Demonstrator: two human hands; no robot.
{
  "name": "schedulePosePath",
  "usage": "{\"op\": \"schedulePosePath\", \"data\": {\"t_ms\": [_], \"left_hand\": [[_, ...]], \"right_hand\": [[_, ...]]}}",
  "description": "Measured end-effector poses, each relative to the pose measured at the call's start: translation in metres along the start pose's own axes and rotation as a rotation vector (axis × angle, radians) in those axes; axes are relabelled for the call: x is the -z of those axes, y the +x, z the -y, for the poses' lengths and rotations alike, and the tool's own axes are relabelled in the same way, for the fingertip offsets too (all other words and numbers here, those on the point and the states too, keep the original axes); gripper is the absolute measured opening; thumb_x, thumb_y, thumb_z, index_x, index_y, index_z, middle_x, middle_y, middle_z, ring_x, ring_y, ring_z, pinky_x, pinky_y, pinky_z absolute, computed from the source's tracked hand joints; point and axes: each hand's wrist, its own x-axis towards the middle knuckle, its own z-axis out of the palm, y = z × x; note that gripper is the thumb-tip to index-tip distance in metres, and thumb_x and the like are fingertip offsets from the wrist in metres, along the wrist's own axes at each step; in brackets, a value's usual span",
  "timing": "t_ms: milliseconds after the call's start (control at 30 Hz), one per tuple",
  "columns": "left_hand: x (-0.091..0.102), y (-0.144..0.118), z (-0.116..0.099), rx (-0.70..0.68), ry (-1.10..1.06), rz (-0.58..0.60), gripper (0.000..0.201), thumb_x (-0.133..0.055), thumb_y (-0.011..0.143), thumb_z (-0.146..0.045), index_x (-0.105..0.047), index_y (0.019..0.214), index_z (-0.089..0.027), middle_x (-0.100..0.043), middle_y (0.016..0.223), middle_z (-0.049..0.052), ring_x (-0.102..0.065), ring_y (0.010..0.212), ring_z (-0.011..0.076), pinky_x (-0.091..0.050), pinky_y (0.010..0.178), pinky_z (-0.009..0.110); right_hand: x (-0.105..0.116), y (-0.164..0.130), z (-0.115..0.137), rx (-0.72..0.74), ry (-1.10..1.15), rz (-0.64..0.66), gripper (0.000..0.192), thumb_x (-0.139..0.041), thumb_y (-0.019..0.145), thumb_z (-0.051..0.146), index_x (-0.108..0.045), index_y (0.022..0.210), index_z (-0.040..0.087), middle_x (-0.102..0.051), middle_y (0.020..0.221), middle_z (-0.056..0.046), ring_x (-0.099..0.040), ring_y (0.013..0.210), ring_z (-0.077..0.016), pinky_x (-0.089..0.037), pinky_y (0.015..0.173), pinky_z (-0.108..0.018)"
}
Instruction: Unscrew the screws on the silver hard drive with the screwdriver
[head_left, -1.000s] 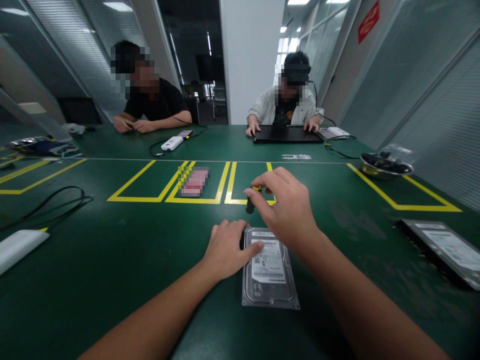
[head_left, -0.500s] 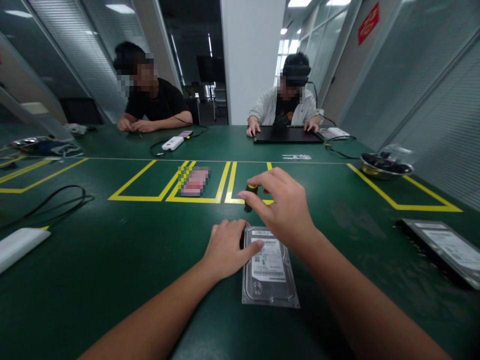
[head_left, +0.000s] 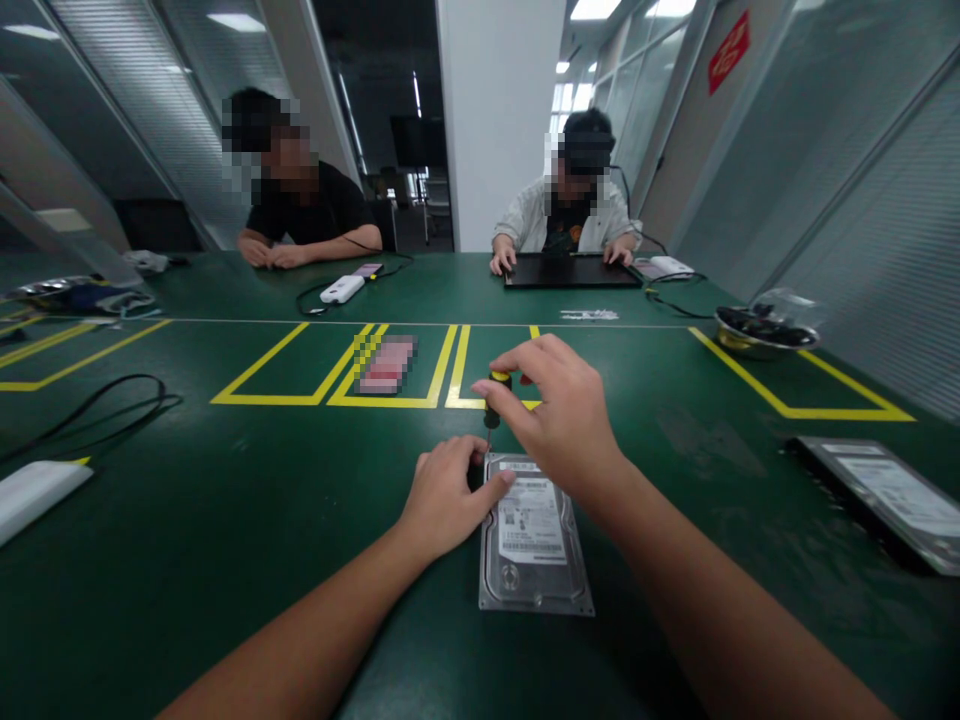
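A silver hard drive [head_left: 534,540] with a white label lies flat on the green table [head_left: 225,520] in front of me. My left hand [head_left: 444,495] rests against its left far corner, thumb on the top plate. My right hand [head_left: 559,415] pinches the black and yellow handle of a small screwdriver [head_left: 493,398], held upright with its tip at the drive's far left corner.
A second hard drive [head_left: 881,495] lies at the right. A metal bowl [head_left: 761,335] sits behind it. A white box [head_left: 34,492] and black cable [head_left: 105,405] lie at the left. Yellow tape outlines [head_left: 315,375] mark the table. Two people sit opposite, one with hands on a black laptop [head_left: 574,272].
My right hand's fingers have shifted around the screwdriver handle, and the handle has drifted slightly left. The left hand and the drive stay in place.
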Motion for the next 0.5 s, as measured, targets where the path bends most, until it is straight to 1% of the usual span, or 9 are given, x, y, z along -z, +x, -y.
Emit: {"op": "schedulePosePath", "data": {"t_ms": [100, 200, 267, 333, 433, 500], "left_hand": [[-0.0005, 0.0002, 0.0005, 0.016, -0.064, -0.025, 0.026, -0.061, 0.087, -0.044, -0.06, 0.098, -0.02, -0.065, 0.092, 0.003, -0.06, 0.089, 0.0237, -0.041, 0.072, 0.033], [-0.0013, -0.0001, 0.0009, 0.023, -0.08, -0.04, 0.022, -0.063, 0.086, -0.04, -0.059, 0.095, -0.02, -0.065, 0.09, 0.002, -0.06, 0.087, 0.0224, -0.041, 0.069, 0.031], [-0.0017, -0.0004, 0.001, 0.023, -0.077, -0.046, 0.02, -0.064, 0.085, -0.037, -0.059, 0.094, -0.02, -0.065, 0.091, 0.002, -0.061, 0.087, 0.0222, -0.041, 0.069, 0.031], [-0.0018, -0.0007, 0.0009, 0.025, -0.08, -0.049, 0.019, -0.065, 0.084, -0.036, -0.059, 0.093, -0.02, -0.066, 0.092, 0.002, -0.061, 0.088, 0.0224, -0.042, 0.069, 0.031], [-0.0015, -0.0011, 0.0005, 0.033, -0.104, -0.045, 0.021, -0.066, 0.084, -0.037, -0.059, 0.096, -0.02, -0.067, 0.096, 0.003, -0.061, 0.089, 0.0225, -0.042, 0.07, 0.031], [-0.0012, -0.0012, 0.0003, 0.041, -0.113, -0.042, 0.023, -0.066, 0.084, -0.037, -0.059, 0.097, -0.02, -0.067, 0.097, 0.003, -0.062, 0.089, 0.0226, -0.043, 0.07, 0.031]], "right_hand": [[0.0, 0.0, -0.0005, 0.011, -0.002, -0.001, 0.01, -0.063, 0.088, 0.028, -0.063, 0.089, 0.018, -0.064, 0.088, -0.003, -0.057, 0.083, -0.0167, -0.042, 0.076, -0.03], [-0.0006, -0.0002, -0.0017, 0.025, 0.004, -0.016, 0.012, -0.061, 0.087, 0.024, -0.062, 0.097, 0.017, -0.065, 0.09, -0.003, -0.057, 0.081, -0.0162, -0.043, 0.076, -0.03], [-0.0012, -0.0005, -0.0021, 0.033, 0.003, -0.013, 0.009, -0.057, 0.087, 0.02, -0.062, 0.094, 0.017, -0.064, 0.089, -0.003, -0.056, 0.081, -0.0162, -0.043, 0.077, -0.03], [-0.002, -0.0007, -0.002, 0.028, 0.011, -0.012, 0.008, -0.055, 0.088, 0.018, -0.062, 0.091, 0.017, -0.063, 0.09, -0.004, -0.056, 0.085, -0.0165, -0.043, 0.079, -0.03], [-0.0029, -0.0006, -0.0013, 0.002, 0.027, -0.03, 0.009, -0.06, 0.088, 0.024, -0.064, 0.09, 0.017, -0.06, 0.094, -0.006, -0.056, 0.089, -0.0169, -0.044, 0.081, -0.03], [-0.0031, -0.0004, -0.001, -0.007, 0.022, -0.03, 0.01, -0.062, 0.089, 0.027, -0.064, 0.087, 0.017, -0.06, 0.091, -0.005, -0.056, 0.087, -0.017, -0.044, 0.079, -0.03]]}}
